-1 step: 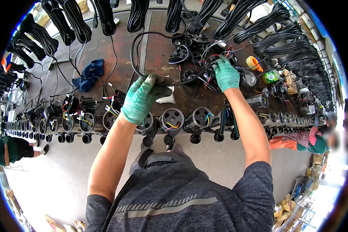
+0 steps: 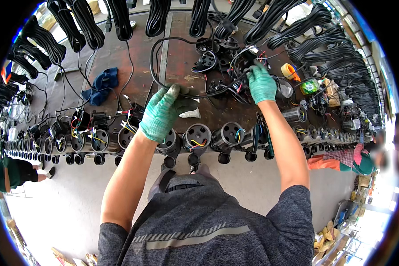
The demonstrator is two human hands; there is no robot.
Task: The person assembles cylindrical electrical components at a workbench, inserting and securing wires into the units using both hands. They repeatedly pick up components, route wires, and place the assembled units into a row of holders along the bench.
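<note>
Head view, left to right: a black cylindrical housing (image 2: 104, 139) on the bench (image 2: 137, 48) contains coloured wires; the gloved left hand (image 2: 162, 111) pinches the black cable (image 2: 151, 65) between its fingers; the cable extends to the gloved right hand (image 2: 262, 84), whose blurred fingers' closure cannot be determined.

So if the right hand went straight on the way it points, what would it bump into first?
The right hand would probably bump into the clump of wires and dark parts just ahead of it, though blur makes the depth hard to judge.
</note>
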